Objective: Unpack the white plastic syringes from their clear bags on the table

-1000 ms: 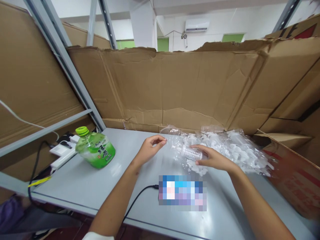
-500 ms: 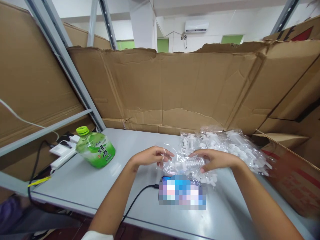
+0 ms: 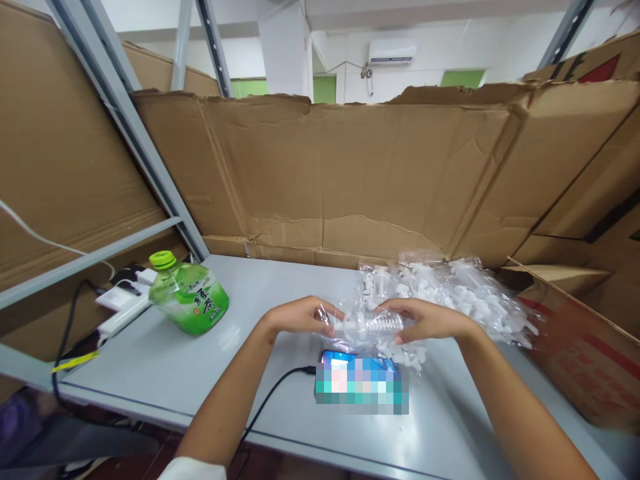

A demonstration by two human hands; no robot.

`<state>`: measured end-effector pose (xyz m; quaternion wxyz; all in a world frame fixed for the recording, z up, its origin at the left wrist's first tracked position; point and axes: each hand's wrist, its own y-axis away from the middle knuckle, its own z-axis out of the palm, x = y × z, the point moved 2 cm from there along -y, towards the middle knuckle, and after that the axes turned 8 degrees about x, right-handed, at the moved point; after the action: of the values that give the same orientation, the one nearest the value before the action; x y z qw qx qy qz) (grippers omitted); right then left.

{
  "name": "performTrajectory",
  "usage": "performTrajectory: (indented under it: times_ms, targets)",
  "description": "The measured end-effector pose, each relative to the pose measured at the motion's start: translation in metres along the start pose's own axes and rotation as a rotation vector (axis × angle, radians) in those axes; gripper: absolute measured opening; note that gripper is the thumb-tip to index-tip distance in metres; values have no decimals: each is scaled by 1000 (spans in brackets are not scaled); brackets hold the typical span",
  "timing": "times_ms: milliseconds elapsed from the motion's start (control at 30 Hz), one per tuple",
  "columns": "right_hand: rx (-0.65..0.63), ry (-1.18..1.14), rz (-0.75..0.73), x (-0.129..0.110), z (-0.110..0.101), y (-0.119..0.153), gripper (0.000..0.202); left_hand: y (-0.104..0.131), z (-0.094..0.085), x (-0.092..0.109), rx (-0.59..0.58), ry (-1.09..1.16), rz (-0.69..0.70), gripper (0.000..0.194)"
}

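Observation:
A clear plastic bag (image 3: 356,344) lies across both hands, with a ribbed clear tube (image 3: 384,325) and white plastic parts inside. My left hand (image 3: 311,316) is closed on the bag's left end, its fingertips partly behind the film. At the other end, my right hand (image 3: 419,320) grips the bag around the tube's right end, thumb in front and fingers behind. Just below the hands lies a phone (image 3: 334,360), its screen mostly blurred out. Behind and right of my right hand, several clear bags of white plastic parts (image 3: 470,297) are heaped together.
A green tea bottle (image 3: 193,300) stands at the left of the grey table (image 3: 260,433). Beside it are a white power strip and plugs (image 3: 125,313). A black cable (image 3: 270,400) runs from the phone over the front edge. Cardboard walls (image 3: 350,173) enclose the back and sides.
My left fingers have closed in on the bag's left end. The ribbed tube has shifted slightly and shows more clearly between my hands. My right hand keeps its grip.

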<state>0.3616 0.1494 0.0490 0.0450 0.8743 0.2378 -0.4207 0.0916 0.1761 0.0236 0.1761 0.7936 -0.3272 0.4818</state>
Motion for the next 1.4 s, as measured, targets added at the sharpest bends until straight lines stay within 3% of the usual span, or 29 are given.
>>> performTrajectory:
  times_ms: [100,233,367,500,633,800,933,1133,1400]
  targets:
    - [-117,-55,23,1,2,1,50,-4,5,0,70,-45,28,28]
    - [-110,-51,95,10,0,5,53,-1,1,5,182,-69,36,22]
    - [-122,-128,189,30,-2,14,56,13,-18,14,362,-92,106,19]
    - [-83,-144,222,41,-9,24,55,36,-41,15,544,-124,89,20]
    - [-47,-96,261,41,-15,34,54,68,-55,1,749,-115,-5,25]
    - [-25,-80,289,47,-19,41,59,103,-53,-27,922,-85,-170,37]
    - [3,-87,275,54,-21,43,60,113,-41,-52,942,-59,-264,40]
    - [19,-78,282,52,-20,42,59,109,-26,-83,857,-33,-324,42]
    - [23,-85,271,56,-20,43,59,102,-23,-86,740,-569,-436,41]
